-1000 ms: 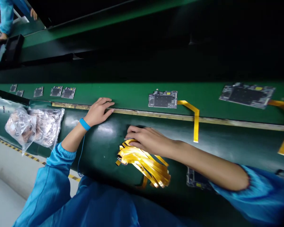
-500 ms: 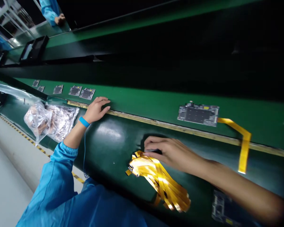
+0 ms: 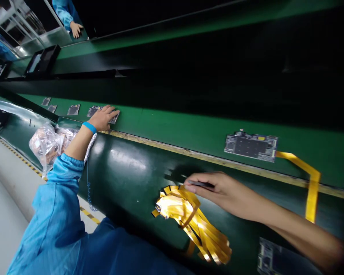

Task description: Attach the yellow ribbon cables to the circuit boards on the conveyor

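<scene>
My left hand (image 3: 102,118), with a blue wristband (image 3: 89,127), lies with spread fingers on a small circuit board (image 3: 93,111) on the green conveyor belt. My right hand (image 3: 218,191) pinches a slim dark tool (image 3: 200,184), its exact kind unclear, just above a bundle of gold flex ribbon cables (image 3: 189,217) on the dark green mat (image 3: 126,179). Farther right on the belt, a larger circuit board (image 3: 250,147) trails a yellow flex cable (image 3: 309,179). Another board (image 3: 268,258) lies partly hidden at the lower edge.
Several smaller boards (image 3: 73,109) line the belt to the left. A clear plastic bag of foil-wrapped items (image 3: 47,143) sits beside my left arm. A co-worker's hand (image 3: 76,29) and a dark monitor (image 3: 42,60) lie across the line.
My left hand has moved from the belt's wooden edge onto a circuit board. My right hand has lifted off the ribbon bundle and now shows the slim dark tool.
</scene>
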Demonstrator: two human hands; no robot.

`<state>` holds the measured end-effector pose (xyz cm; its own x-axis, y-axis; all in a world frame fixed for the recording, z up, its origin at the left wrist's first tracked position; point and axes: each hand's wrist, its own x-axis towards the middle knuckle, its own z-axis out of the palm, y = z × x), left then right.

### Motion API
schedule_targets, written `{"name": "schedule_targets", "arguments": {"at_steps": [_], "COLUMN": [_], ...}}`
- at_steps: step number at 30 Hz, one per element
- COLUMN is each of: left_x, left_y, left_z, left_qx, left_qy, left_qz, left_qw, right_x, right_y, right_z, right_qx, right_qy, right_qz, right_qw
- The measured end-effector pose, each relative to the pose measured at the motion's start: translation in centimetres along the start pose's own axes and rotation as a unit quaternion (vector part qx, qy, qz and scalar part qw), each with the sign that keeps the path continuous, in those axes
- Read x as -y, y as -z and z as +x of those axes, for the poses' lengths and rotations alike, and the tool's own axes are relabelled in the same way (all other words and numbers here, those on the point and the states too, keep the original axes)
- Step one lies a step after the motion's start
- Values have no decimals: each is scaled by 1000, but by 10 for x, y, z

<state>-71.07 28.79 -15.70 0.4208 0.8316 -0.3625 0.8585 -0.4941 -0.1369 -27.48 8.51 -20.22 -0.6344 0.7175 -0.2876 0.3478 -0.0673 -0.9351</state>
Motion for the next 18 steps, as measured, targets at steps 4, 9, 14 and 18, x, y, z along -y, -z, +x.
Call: {"name": "schedule_targets", "arguments": {"at_steps": [4,9,14,18], "left_x": [-1,-17,-69,-128], "left_y": [3,14,27,34], "left_z": [10,15,25,39], "left_qx": [24,4,-43,-72], "left_qy": [-15,-23,-68,-126], "left_qz": [61,70,18,-22], "left_qw": [998,997,997,989], "right_x": [10,25,32,30], "right_y": [2,14,29,39], "right_z": [0,5,28,49], "right_qx": [-14,-43,-98,-142], "right_qy": [4,-4,2,-4], "right_qz": [14,19,8,3], "right_qw": [1000,999,995,990]}}
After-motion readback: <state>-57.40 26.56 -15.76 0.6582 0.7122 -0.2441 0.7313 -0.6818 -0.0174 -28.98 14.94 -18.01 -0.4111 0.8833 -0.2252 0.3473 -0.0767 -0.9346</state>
